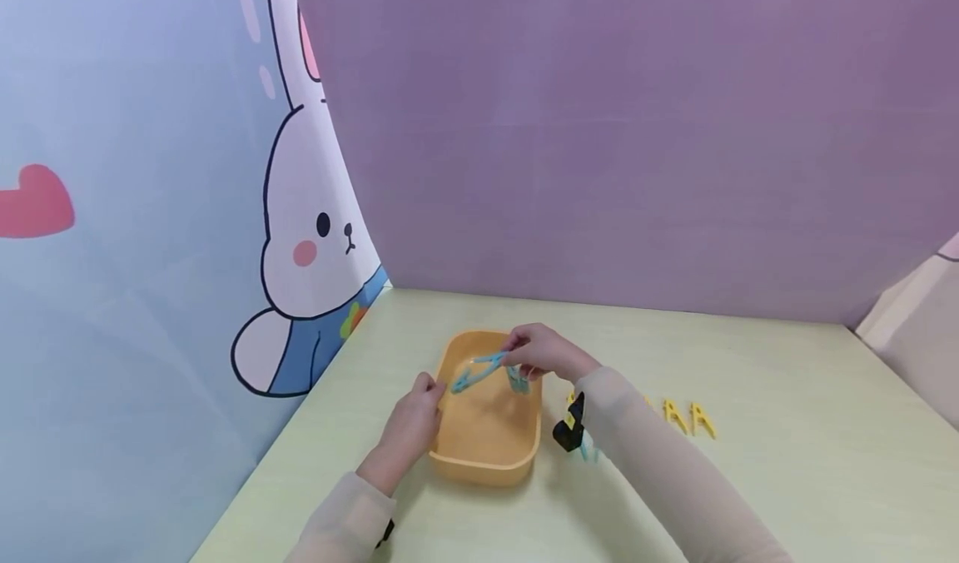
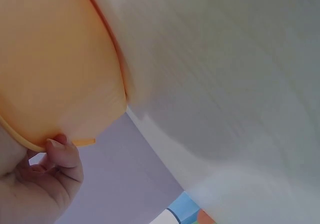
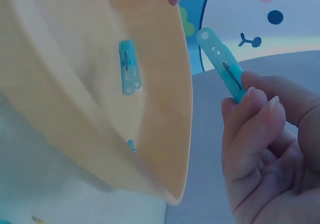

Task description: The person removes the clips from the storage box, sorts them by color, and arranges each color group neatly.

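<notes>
An orange plastic basin (image 1: 487, 430) sits on the table. My left hand (image 1: 414, 413) grips its left rim, thumb and fingers on either side of the edge, as the left wrist view also shows. Above the basin, my right hand (image 1: 543, 353) pinches a light blue clothespin (image 3: 220, 61) between thumb and fingertips. Inside the basin lies another blue clothespin (image 3: 130, 67). A small blue piece (image 3: 131, 145) shows farther along, mostly hidden by the basin wall.
Right of the basin, yellow clothespins (image 1: 675, 416) lie in a row on the pale table (image 1: 787, 396). Blue clothespin ends (image 1: 588, 450) show beneath the right wrist, where the sleeve and a black wrist device (image 1: 571, 428) hide part of the row. A purple wall (image 1: 599, 146) stands behind.
</notes>
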`<state>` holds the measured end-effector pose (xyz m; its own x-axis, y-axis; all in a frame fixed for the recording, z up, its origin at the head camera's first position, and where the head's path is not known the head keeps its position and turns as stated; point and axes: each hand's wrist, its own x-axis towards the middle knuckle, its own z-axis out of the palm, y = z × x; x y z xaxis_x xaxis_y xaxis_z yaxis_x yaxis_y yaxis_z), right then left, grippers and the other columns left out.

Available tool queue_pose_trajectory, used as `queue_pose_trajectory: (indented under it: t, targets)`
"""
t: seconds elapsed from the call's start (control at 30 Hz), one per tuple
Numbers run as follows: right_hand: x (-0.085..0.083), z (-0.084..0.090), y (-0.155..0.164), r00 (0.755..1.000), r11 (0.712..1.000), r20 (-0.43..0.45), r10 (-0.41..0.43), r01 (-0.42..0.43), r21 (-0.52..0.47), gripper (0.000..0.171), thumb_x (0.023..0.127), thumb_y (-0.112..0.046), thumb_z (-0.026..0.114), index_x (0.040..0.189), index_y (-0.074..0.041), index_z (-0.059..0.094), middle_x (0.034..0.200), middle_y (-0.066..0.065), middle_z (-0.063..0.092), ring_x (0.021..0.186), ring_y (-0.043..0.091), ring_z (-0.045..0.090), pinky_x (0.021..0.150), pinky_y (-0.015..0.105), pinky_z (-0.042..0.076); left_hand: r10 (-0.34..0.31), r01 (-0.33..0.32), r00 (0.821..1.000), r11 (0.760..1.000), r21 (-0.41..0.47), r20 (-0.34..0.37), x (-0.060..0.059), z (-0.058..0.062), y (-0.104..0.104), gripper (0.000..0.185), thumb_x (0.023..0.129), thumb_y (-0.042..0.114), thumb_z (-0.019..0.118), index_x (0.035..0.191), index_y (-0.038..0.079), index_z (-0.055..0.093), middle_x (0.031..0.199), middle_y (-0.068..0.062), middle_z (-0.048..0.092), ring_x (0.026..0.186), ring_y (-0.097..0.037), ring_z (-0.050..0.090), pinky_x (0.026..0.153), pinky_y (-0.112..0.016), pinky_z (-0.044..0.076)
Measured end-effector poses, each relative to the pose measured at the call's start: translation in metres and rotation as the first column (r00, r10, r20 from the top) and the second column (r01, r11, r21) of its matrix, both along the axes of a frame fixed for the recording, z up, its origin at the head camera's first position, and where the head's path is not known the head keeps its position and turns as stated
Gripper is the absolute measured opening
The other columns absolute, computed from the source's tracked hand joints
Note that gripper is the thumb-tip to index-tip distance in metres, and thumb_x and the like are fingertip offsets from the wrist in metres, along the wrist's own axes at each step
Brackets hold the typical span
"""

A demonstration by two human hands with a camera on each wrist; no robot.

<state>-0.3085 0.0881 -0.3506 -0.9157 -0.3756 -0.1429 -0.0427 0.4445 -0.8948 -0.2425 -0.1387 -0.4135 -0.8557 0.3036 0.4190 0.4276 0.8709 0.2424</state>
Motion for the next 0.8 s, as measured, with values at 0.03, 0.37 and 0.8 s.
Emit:
queue_pose_trajectory:
  t: [0.03, 0.37, 0.8]
  targets:
    - [0.0, 0.0, 0.002, 1.0, 1.0, 0.002, -0.003, 0.003, -0.008, 0.013, 0.083, -0.011, 0.067, 0.092, -0.004, 0.062, 0.076, 0.008, 0.059, 0.055, 0.015, 0.051, 0.049, 0.026, 0.043, 0.001, -0.001, 1.0, 1.0, 0.001, 0.003, 0.0, 0.001, 0.0, 0.038, 0.075, -0.01, 0.061, 0.113, -0.008, 0.06, 0.093, -0.009, 0.046, 0.066, -0.017, 0.052, 0.056, -0.027, 0.046]
    - [0.002, 0.001, 0.024, 0.999, 0.992, 0.035, -0.036, 0.039, -0.118, 0.019, 0.084, -0.015, 0.066, 0.099, -0.004, 0.06, 0.086, 0.011, 0.058, 0.058, 0.016, 0.049, 0.051, 0.025, 0.041, 0.015, -0.016, 0.999, 1.0, 0.004, 0.046, -0.001, 0.0, -0.004, 0.039, 0.076, -0.009, 0.061, 0.115, -0.007, 0.059, 0.094, -0.009, 0.046, 0.069, -0.018, 0.054, 0.057, -0.027, 0.047]
    - [0.008, 0.005, 0.05, 0.996, 0.986, 0.053, -0.075, 0.082, -0.148, 0.018, 0.089, -0.013, 0.06, 0.104, -0.002, 0.059, 0.091, 0.01, 0.055, 0.059, 0.015, 0.048, 0.052, 0.024, 0.04, 0.0, 0.0, 0.999, 1.0, 0.003, 0.037, -0.007, -0.005, -0.01, 0.038, 0.077, -0.01, 0.061, 0.115, -0.01, 0.058, 0.093, -0.008, 0.046, 0.069, -0.017, 0.053, 0.058, -0.027, 0.048]
